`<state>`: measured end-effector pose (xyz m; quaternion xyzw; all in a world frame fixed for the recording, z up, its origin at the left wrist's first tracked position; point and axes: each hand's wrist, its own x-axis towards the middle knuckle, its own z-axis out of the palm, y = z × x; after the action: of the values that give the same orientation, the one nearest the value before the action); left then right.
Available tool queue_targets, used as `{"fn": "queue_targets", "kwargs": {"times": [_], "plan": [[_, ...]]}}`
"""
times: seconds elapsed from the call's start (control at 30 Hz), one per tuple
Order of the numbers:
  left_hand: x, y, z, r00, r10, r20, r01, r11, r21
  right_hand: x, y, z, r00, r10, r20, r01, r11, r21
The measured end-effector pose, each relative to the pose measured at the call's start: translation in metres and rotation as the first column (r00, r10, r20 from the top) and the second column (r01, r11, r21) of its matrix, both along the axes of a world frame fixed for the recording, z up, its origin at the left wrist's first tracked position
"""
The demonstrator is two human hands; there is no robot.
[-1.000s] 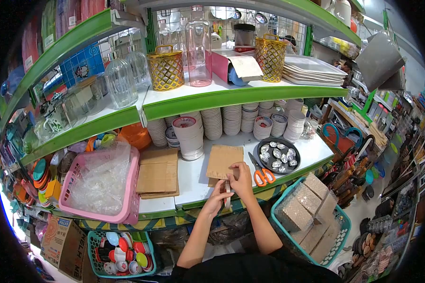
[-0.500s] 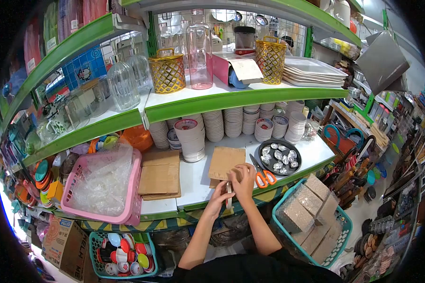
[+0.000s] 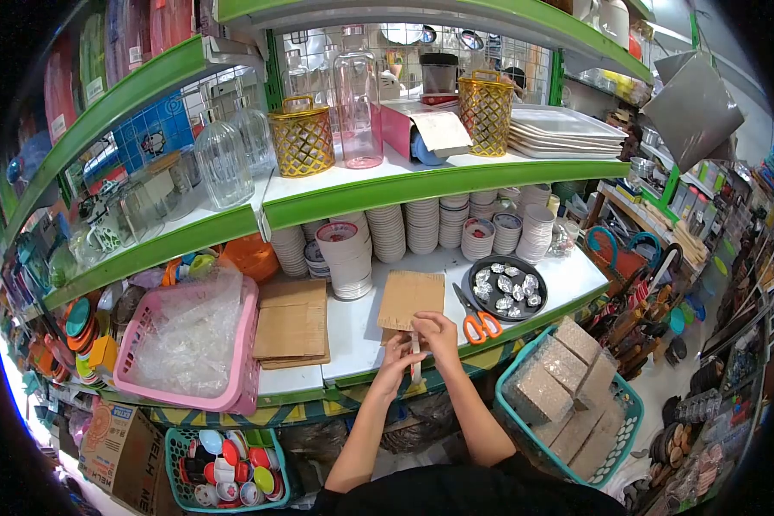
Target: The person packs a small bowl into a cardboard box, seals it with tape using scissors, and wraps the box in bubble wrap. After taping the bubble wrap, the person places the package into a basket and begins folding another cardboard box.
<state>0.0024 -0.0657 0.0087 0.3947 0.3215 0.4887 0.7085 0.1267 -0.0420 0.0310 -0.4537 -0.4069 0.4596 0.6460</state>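
At the shelf's front edge, my left hand [image 3: 396,361] is closed around a roll of tape [image 3: 416,357], seen edge-on. My right hand [image 3: 439,334] is closed at the top of the same roll, its fingers bent; whether it pinches the tape's end is too small to tell. Just behind both hands lies a small cardboard box [image 3: 413,297]. Orange-handled scissors [image 3: 482,327] rest to the right, beside a dark round tray [image 3: 507,288] of foil-wrapped pieces. Flattened cardboard [image 3: 291,321] is stacked on the left.
A pink basket [image 3: 248,353] of clear plastic wrap stands left. Stacked bowls [image 3: 347,258] line the back below a green-edged shelf [image 3: 439,185]. Teal baskets [image 3: 632,413] sit low: wrapped blocks at right, colourful small items at left.
My right hand has moved slightly down and left, off the cardboard box's front edge. The view has shifted a little.
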Motion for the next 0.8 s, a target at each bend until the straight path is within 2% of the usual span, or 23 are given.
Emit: {"fn": "queue_targets", "kwargs": {"times": [0.2,0.3,0.37,0.5,0.57,0.8], "plan": [[0.001,0.000,-0.002,1.000,-0.002,-0.003,0.002,1.000,-0.001,-0.002,0.013,-0.017,0.995,-0.093,0.030,0.092,0.995,0.030],[-0.001,0.000,0.000,1.000,-0.015,-0.020,0.014,0.999,-0.050,-0.005,0.011,-0.011,0.997,-0.065,-0.041,0.065,0.998,0.002],[-0.001,0.002,-0.006,1.000,-0.008,-0.015,0.007,1.000,-0.023,-0.007,0.009,-0.006,0.991,-0.051,-0.122,0.049,0.999,-0.019],[0.000,0.005,-0.010,1.000,0.001,0.009,-0.001,1.000,0.005,-0.004,0.010,-0.005,0.993,0.003,-0.115,-0.005,1.000,-0.023],[-0.002,0.005,-0.010,1.000,-0.003,0.018,0.003,1.000,0.006,-0.003,0.010,-0.007,0.999,0.041,0.007,-0.041,0.999,0.022],[-0.001,0.004,-0.006,1.000,0.013,0.018,-0.013,1.000,-0.008,-0.001,0.018,-0.020,0.998,0.019,-0.068,-0.019,1.000,-0.003]]}}
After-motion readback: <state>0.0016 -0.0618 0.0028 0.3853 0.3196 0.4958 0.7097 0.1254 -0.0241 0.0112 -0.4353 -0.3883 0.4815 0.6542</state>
